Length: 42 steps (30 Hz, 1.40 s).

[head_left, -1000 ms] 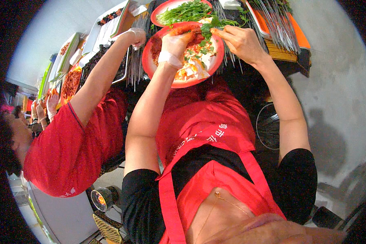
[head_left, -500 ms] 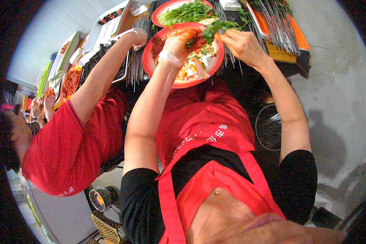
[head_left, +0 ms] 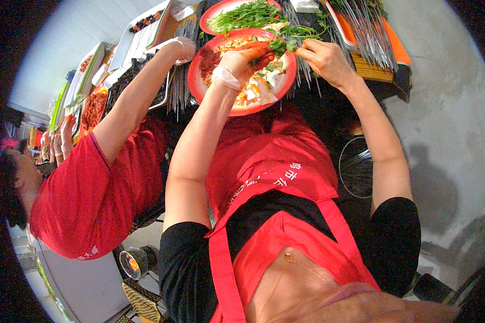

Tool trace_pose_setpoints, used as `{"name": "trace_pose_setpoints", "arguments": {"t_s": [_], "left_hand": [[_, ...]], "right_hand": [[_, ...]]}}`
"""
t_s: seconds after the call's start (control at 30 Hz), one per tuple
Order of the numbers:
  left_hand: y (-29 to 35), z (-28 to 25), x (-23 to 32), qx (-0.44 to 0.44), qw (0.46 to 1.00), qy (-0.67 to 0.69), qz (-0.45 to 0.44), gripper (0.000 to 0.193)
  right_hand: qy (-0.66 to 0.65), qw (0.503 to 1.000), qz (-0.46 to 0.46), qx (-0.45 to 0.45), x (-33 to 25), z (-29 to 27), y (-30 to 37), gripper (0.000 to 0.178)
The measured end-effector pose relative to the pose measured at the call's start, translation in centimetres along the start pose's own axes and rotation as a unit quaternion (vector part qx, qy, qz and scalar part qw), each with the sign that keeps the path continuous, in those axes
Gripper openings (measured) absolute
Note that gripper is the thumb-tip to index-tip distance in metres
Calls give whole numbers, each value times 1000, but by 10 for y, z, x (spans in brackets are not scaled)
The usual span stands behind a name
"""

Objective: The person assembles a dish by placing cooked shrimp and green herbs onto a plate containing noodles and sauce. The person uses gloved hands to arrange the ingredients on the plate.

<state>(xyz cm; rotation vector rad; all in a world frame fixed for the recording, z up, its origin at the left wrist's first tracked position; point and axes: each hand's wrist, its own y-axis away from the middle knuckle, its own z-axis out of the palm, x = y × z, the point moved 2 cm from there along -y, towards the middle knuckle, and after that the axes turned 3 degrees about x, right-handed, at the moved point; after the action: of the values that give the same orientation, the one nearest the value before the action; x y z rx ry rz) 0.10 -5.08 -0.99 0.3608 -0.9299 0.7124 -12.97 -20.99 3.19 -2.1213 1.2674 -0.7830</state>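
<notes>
Left hand (head_left: 243, 61) shifted (now beside leafy greens (head_left: 278, 46))

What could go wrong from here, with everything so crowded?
The leafy herbs at the right hand could slip and scatter. The red-rimmed round plate seems to jut over the person's lap, so a firm downward press might tip it. The thin metal skewers beside it might prick the co-worker's gloved hand close by.

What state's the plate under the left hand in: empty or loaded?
Loaded: the red-rimmed plate holds dark red food on its left side and white pieces toward its near edge.
</notes>
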Motion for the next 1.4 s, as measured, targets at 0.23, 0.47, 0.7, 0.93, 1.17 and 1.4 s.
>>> {"name": "trace_pose_setpoints", "arguments": {"t_s": [0.23,0.47,0.7,0.93,1.17,1.4], "left_hand": [[4,3,6,75,990,-48,109,18],[15,15,11,108,982,-66,140,17],[20,13,12,124,979,-48,155,18],[18,10,9,116,980,-40,157,18],[20,10,7,120,972,-59,195,17],[27,16,9,191,880,-264,346,18]], "right_hand": [[-114,968,209,74,-34,-6,9,13],[-112,967,200,111,-46,12,6,15],[-106,965,223,87,-52,12,2,14],[-110,963,221,109,-52,20,-1,15],[-107,959,235,114,-55,29,-5,15],[-159,935,294,122,-63,30,-21,13]]}}
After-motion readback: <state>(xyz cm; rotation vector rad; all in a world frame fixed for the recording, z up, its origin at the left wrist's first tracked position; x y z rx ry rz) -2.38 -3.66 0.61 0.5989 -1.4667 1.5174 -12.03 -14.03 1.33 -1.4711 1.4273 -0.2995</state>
